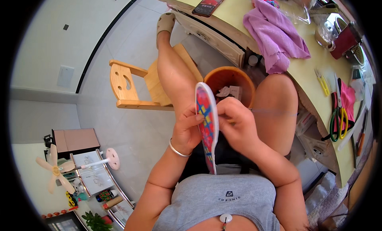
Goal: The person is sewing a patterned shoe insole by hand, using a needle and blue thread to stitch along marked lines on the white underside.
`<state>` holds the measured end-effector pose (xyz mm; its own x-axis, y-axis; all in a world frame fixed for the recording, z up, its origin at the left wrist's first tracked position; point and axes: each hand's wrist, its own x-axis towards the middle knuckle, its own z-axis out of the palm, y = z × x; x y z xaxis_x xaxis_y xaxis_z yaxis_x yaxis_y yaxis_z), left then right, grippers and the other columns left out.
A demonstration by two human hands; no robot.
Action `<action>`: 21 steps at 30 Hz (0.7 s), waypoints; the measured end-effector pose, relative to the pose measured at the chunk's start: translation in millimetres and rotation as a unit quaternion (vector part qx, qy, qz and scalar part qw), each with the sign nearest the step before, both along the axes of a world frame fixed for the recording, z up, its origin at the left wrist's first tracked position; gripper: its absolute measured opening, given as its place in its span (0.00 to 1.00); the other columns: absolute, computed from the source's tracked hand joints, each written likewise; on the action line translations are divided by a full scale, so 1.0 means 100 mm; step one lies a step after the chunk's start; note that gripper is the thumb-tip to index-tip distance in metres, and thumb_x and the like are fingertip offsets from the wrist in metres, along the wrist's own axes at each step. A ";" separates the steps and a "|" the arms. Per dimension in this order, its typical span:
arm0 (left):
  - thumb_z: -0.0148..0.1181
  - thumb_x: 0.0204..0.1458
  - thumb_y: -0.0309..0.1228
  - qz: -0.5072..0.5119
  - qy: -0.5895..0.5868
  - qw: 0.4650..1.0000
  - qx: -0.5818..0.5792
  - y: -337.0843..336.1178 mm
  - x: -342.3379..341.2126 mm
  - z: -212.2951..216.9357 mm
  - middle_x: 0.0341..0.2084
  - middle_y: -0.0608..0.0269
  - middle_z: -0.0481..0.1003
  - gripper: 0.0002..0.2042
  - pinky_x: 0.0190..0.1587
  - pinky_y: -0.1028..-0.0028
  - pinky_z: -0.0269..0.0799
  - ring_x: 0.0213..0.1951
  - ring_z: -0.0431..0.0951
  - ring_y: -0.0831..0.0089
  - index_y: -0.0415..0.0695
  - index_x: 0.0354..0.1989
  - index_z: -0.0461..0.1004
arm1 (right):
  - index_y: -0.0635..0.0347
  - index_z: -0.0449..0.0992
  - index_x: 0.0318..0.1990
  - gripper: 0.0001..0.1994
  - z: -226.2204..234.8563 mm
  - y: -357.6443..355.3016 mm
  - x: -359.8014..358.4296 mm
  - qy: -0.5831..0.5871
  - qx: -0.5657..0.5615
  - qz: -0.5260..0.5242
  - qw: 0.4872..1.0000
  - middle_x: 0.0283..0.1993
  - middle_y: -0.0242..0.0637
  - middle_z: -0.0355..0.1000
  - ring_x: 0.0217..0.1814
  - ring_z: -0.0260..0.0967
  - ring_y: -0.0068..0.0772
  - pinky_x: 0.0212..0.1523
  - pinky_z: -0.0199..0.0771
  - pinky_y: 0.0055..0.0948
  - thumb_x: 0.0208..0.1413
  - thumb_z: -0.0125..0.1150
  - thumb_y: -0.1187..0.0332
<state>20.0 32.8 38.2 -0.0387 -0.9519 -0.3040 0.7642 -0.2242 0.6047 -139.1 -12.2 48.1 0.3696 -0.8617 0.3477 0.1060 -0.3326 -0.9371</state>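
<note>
Closest to the grey top [215, 195]: 1 insole [207, 141], bright-patterned w/ white rim, up on edge btwn both hands. Long axis runs from the belly out toward the knees. L hand [187, 133] grips it about midway: thumb pressed flat on the patterned face, other fingers partly hidden. R hand [238, 123] is right by the white-rimmed side; fingers curled, tips bunched at the rim, but what's pinched there, can't tell. So insole lies just L of the R fingers; both hands abt equally near. 1 faint line, prob. thread [272, 111], runs off R over the thigh.

Count: 2 hands, 1 insole, 1 pale bangle [178, 150] on the L wrist.

Past the hands, 1 orange-brown bucket [223, 75] w/ white scraps; 1 wooden chair [153, 83] L of it. On the surface [314, 65], R side: 1 pr scissors [337, 111], 1 pr yellow snips [322, 83], 1 pink cloth [348, 97], 1 lilac towel [272, 32]; far end, 1 phone [210, 3].
</note>
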 end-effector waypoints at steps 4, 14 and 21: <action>0.60 0.50 0.20 -0.003 -0.108 0.994 0.004 0.03 -0.04 0.15 0.38 0.54 0.78 0.10 0.46 0.72 0.75 0.39 0.79 0.72 0.34 0.42 0.72 | 0.66 0.75 0.44 0.09 -0.29 -0.01 -0.10 -0.191 0.403 0.144 0.883 0.42 0.31 0.75 0.42 0.72 0.19 0.45 0.73 0.20 0.56 0.57 0.79; 0.61 0.50 0.20 -0.008 -0.132 0.991 0.018 0.10 -0.02 0.22 0.37 0.53 0.78 0.11 0.45 0.72 0.77 0.38 0.79 0.72 0.32 0.42 0.71 | 0.66 0.74 0.46 0.10 -0.38 -0.01 -0.07 -0.240 0.485 0.176 0.822 0.42 0.36 0.76 0.42 0.74 0.23 0.44 0.76 0.25 0.55 0.57 0.79; 0.59 0.53 0.28 -0.026 0.053 0.998 -0.004 0.07 0.03 -0.06 0.25 0.61 0.73 0.09 0.33 0.75 0.71 0.29 0.73 0.70 0.37 0.39 0.69 | 0.63 0.72 0.33 0.02 -0.11 0.08 -0.01 -0.202 0.384 0.145 0.889 0.33 0.30 0.72 0.37 0.70 0.19 0.41 0.72 0.20 0.55 0.59 0.76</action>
<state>22.8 39.7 32.5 -0.1204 -0.9501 -0.2877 0.8112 -0.2612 0.5232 -140.2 -3.7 36.7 0.5939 -0.7908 -0.1479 0.4620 0.4858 -0.7420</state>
